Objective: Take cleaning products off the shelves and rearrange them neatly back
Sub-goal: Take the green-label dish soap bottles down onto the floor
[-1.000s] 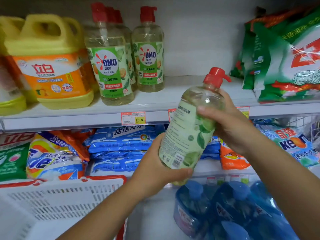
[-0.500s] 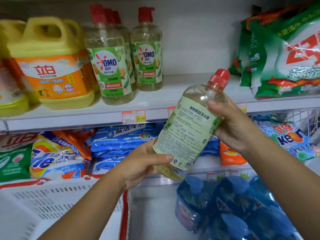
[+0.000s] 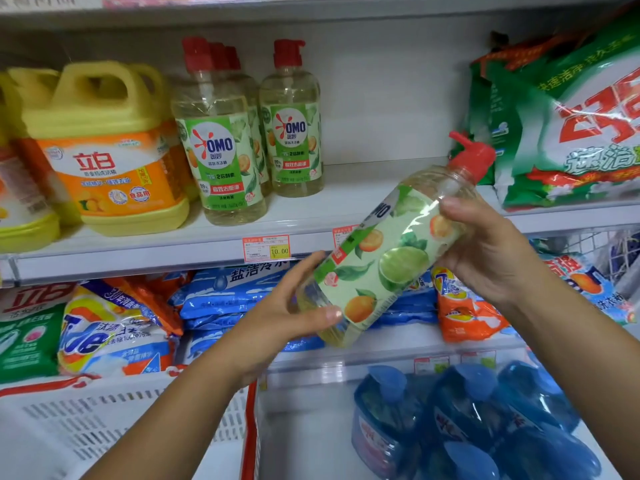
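Note:
I hold a clear OMO dish-soap bottle [image 3: 388,261] with a red pump cap and a green fruit label, tilted with its cap up to the right, in front of the upper shelf's edge. My left hand [image 3: 280,313] cups its base. My right hand [image 3: 485,251] grips it just below the neck. Several matching OMO bottles [image 3: 221,161] stand upright on the upper shelf [image 3: 363,199], with bare shelf space to their right.
Yellow detergent jugs [image 3: 107,168] stand at the upper left, green powder bags [image 3: 568,133] at the upper right. Bagged detergents [image 3: 114,327] fill the middle shelf. Blue bottles [image 3: 464,420] lie on the bottom shelf. A white basket with red trim [image 3: 104,420] sits low left.
The bottle has been turned in both hands, so its fruit label faces me instead of the back text, and it tilts further to the right. The pump spout now points left.

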The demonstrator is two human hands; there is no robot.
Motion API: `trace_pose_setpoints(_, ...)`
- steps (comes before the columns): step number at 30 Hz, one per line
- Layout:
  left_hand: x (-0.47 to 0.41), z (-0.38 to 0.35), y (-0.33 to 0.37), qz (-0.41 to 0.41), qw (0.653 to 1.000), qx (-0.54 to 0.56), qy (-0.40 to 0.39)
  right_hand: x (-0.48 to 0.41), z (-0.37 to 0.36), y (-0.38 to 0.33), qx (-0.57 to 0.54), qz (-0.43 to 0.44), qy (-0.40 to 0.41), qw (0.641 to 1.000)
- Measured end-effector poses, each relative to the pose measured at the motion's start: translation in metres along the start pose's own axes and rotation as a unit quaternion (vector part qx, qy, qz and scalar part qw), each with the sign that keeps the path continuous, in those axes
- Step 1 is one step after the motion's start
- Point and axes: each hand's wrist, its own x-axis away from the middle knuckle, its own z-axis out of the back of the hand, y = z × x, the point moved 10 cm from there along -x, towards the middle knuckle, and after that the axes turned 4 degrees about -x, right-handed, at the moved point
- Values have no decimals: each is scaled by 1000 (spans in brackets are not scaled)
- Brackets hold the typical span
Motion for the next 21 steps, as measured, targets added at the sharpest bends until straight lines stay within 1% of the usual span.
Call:
trace_pose_setpoints(1, 1, -7, -8, 30, 996, 81, -30, 1, -2, 2, -17, -6, -16, 1000)
trace_pose_setpoints(2, 0, -9, -12, 38, 992, 118, -35, 0, -4, 4, -25, -11, -24, 999)
trace_pose_setpoints(3, -1, -6, -13, 26, 993, 115, -16, -2, -5, 7, -28, -14, -23, 999)
trace_pose_setpoints(5, 0, 5, -3, -26, 996, 5, 82, -6, 1, 15, -31, -24, 16, 999)
trace_pose_setpoints(6, 4, 9, 3, -50, 989, -59, 130, -7, 3, 19, -28, -30, 38, 998)
trace_pose_setpoints(7, 8, 8, 8, -66, 979, -109, 162, -7, 5, 22, -23, -37, 56, 997)
trace_pose_setpoints(9, 13, 3, 13, -72, 967, -171, 175, -6, 7, 25, -20, -44, 68, 997)
trace_pose_setpoints(11, 11, 4, 11, -43, 971, -179, 149, -5, 10, 26, -31, -37, 59, 997)
trace_pose_setpoints(13, 7, 12, -1, 17, 987, -116, 112, -3, 8, 27, -46, -31, 40, 998)
trace_pose_setpoints(15, 6, 4, -17, 78, 995, -37, 40, -2, 3, 30, -65, -33, 7, 997)
trace_pose_setpoints(16, 8, -4, -22, 96, 995, -28, -2, -1, -2, 31, -71, -33, -16, 997)
trace_pose_setpoints(17, 9, -11, -26, 102, 994, -31, -30, 0, -7, 30, -75, -33, -40, 996)
trace_pose_setpoints(18, 10, -15, -28, 100, 993, -37, -41, 1, -11, 29, -76, -33, -59, 995)
trace_pose_setpoints(21, 10, -11, -29, 81, 995, -45, -27, 3, -16, 28, -98, -46, -72, 992)
